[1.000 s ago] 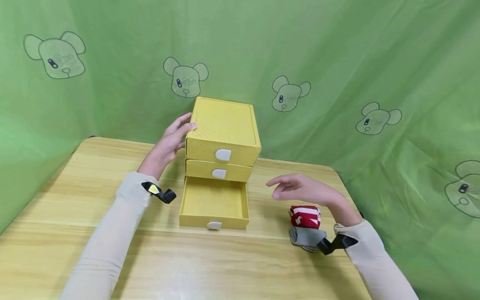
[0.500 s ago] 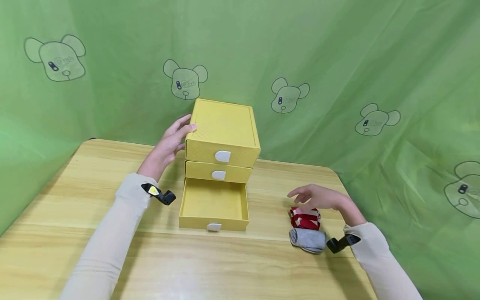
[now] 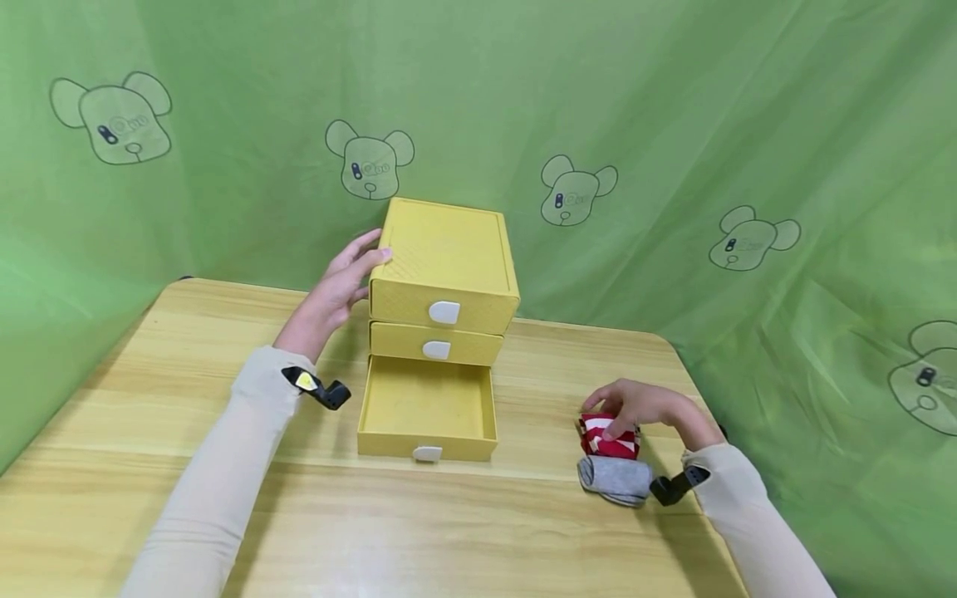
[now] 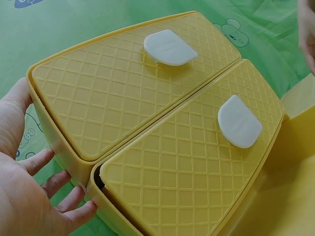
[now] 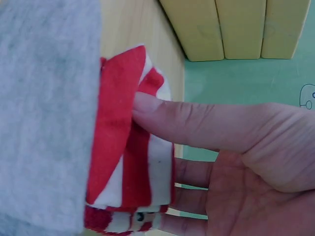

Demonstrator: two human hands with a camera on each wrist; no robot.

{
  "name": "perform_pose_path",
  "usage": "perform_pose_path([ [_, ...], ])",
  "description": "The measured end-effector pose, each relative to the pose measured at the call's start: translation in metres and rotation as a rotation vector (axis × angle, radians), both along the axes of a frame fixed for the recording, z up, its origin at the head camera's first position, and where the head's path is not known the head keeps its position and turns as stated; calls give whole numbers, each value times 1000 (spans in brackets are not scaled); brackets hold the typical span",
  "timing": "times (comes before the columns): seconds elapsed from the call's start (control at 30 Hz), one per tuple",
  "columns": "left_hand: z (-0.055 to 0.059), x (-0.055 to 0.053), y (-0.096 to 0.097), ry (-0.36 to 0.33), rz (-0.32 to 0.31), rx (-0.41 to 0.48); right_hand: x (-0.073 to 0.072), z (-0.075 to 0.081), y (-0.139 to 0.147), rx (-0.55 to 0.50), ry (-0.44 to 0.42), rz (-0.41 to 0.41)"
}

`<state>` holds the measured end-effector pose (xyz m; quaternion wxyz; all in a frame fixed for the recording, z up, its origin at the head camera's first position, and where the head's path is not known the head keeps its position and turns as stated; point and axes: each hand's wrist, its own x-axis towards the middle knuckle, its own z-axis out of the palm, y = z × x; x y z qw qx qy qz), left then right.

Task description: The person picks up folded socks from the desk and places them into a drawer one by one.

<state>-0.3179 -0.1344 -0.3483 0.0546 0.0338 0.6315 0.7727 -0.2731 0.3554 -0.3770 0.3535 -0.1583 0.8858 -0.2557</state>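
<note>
A yellow three-drawer box (image 3: 449,245) stands at the table's back; its bottom drawer (image 3: 426,403) is pulled out and bare inside. My left hand (image 3: 336,286) rests against the box's left side, thumb on the top edge. In the left wrist view its extended fingers (image 4: 74,199) touch the side wall. At the right, my right hand (image 3: 643,404) grips a folded red-and-white striped sock (image 3: 609,444). The right wrist view shows the thumb (image 5: 172,118) pressing the striped cloth, with the other fingers behind it. A rolled grey sock (image 3: 616,479) lies just in front.
A wooden table (image 3: 449,531) carries everything. Green curtain cloth (image 3: 478,91) with bear drawings hangs close behind the box and down both sides. White tabs (image 3: 444,312) stick out from the drawer fronts.
My right hand has moved right and down from beside the drawer onto the striped sock, and its thumb and fingers have closed on it. My left hand has stayed on the box.
</note>
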Motion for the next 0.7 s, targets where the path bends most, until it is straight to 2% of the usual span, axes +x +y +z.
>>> perform_pose_path([
  [0.23,0,-1,0,1,-1,2,-3,-8,3,-6,-3,-5],
  [0.7,-1,-1,0,7,-1,6,-5,-9,5,-35,101,102],
])
